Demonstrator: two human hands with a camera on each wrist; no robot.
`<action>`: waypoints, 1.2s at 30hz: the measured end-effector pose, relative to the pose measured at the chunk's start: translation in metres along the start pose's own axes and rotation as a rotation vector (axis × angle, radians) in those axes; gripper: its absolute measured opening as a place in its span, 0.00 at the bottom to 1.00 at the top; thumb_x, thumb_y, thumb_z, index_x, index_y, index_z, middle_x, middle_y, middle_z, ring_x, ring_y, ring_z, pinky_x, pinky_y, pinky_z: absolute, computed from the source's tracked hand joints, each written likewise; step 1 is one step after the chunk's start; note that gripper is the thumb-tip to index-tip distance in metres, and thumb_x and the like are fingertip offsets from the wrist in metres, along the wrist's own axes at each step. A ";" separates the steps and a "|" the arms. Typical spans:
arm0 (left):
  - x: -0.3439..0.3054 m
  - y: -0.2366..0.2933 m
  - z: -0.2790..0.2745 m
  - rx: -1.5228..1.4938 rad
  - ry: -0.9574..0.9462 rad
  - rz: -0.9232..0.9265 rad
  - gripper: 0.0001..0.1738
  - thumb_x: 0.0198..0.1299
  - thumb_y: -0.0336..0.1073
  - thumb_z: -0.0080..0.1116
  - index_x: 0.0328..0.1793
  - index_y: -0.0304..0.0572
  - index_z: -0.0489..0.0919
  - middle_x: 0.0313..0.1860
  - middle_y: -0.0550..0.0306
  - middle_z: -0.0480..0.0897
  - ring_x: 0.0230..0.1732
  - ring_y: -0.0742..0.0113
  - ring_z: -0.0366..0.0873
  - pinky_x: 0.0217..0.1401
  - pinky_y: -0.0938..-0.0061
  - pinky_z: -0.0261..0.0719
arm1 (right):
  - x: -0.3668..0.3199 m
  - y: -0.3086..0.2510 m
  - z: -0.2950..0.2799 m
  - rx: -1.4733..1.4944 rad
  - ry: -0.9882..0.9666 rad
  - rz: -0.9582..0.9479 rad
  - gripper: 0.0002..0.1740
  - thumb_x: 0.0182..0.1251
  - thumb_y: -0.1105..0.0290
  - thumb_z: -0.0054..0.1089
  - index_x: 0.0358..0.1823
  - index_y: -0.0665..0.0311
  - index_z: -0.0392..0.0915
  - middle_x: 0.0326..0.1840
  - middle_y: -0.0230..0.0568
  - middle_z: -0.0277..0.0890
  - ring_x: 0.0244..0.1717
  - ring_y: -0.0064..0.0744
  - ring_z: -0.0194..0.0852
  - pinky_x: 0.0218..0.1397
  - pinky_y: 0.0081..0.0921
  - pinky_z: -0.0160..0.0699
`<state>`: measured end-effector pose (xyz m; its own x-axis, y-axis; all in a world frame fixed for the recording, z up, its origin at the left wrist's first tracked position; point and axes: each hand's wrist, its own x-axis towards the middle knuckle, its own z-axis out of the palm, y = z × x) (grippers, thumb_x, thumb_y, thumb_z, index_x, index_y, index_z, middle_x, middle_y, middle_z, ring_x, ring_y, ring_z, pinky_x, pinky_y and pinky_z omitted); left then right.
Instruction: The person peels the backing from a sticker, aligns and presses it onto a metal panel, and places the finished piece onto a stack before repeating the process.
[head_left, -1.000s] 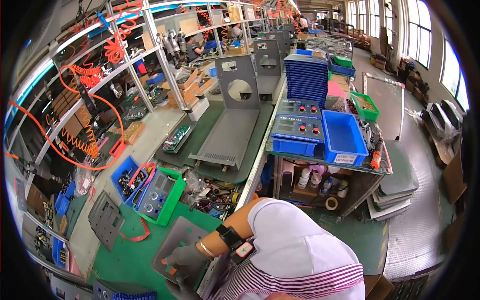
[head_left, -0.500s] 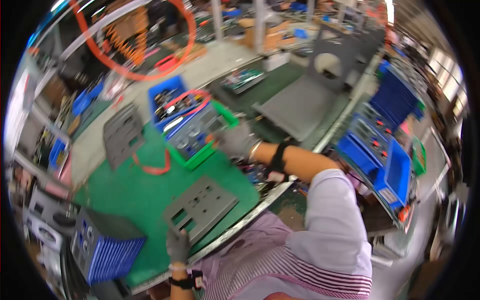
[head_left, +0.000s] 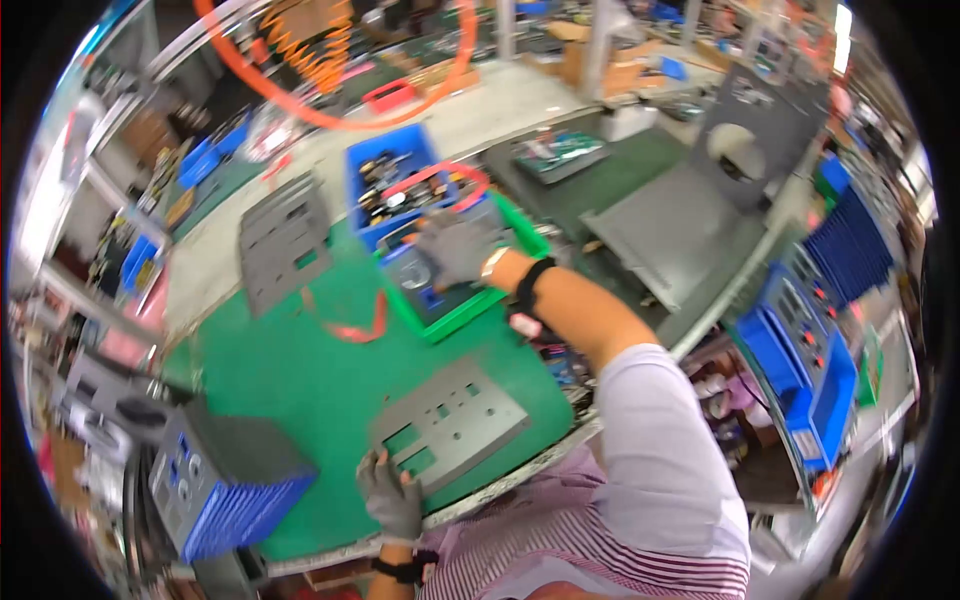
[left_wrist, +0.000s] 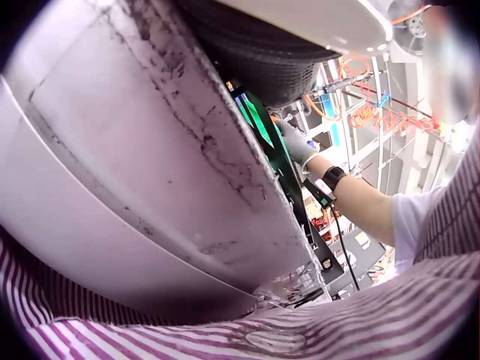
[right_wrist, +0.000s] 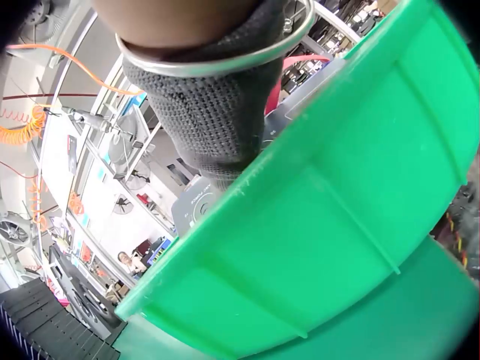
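My right hand [head_left: 458, 247], in a grey knit glove, reaches over the green bin [head_left: 470, 316] in the head view, its fingers blurred. Under it lies a dark panel with blue markings [head_left: 415, 275]. The right wrist view shows the glove [right_wrist: 214, 112] behind the green bin's wall, which hides the fingers. My left hand [head_left: 392, 497] is at the near left corner of a flat grey metal panel [head_left: 455, 425] with cut-outs, fingertips right at its edge. This panel lies on the green mat.
A blue bin of small parts [head_left: 390, 190] stands behind the green one. Another grey cut-out panel [head_left: 285, 245] and a red strap [head_left: 360, 330] lie to the left. A stack of blue-edged panels [head_left: 235, 490] stands near left. A bent grey chassis [head_left: 680, 215] is at right.
The right hand has moved from the grey panel up to the green bin, then farther over it. The left hand stays by the grey panel, now flat on the mat. The head view has swung left.
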<state>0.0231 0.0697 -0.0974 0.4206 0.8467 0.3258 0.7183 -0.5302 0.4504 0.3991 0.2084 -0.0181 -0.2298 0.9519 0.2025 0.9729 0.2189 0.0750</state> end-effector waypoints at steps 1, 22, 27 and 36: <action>-0.002 -0.001 0.002 -0.016 0.018 0.010 0.24 0.50 0.39 0.52 0.53 0.33 0.72 0.55 0.37 0.70 0.57 0.38 0.66 0.62 0.51 0.62 | 0.003 0.002 0.004 0.032 0.111 0.012 0.37 0.40 0.53 0.68 0.54 0.63 0.70 0.53 0.53 0.69 0.60 0.51 0.63 0.61 0.43 0.64; -0.008 -0.011 0.011 0.044 0.023 0.046 0.25 0.51 0.41 0.46 0.53 0.31 0.71 0.56 0.37 0.69 0.57 0.39 0.65 0.60 0.51 0.63 | 0.013 -0.034 -0.020 -0.006 -0.060 0.111 0.52 0.32 0.49 0.74 0.63 0.58 0.63 0.57 0.40 0.65 0.62 0.42 0.59 0.67 0.34 0.55; -0.010 -0.026 0.017 -0.002 0.052 0.106 0.27 0.54 0.42 0.46 0.56 0.30 0.68 0.57 0.36 0.68 0.57 0.38 0.66 0.59 0.51 0.65 | -0.016 -0.040 -0.062 0.063 0.407 0.071 0.52 0.32 0.47 0.73 0.61 0.64 0.62 0.58 0.45 0.63 0.64 0.45 0.57 0.68 0.36 0.55; 0.026 0.059 -0.026 -0.437 0.178 0.317 0.38 0.59 0.57 0.52 0.60 0.26 0.64 0.55 0.35 0.70 0.50 0.40 0.72 0.54 0.58 0.71 | -0.076 -0.128 -0.150 0.986 0.795 0.480 0.44 0.38 0.57 0.71 0.58 0.66 0.60 0.55 0.54 0.64 0.54 0.52 0.66 0.59 0.36 0.65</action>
<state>0.0619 0.0592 -0.0410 0.4515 0.6429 0.6187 0.2605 -0.7582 0.5977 0.2877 0.0758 0.1037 0.5081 0.6704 0.5407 0.4979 0.2836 -0.8195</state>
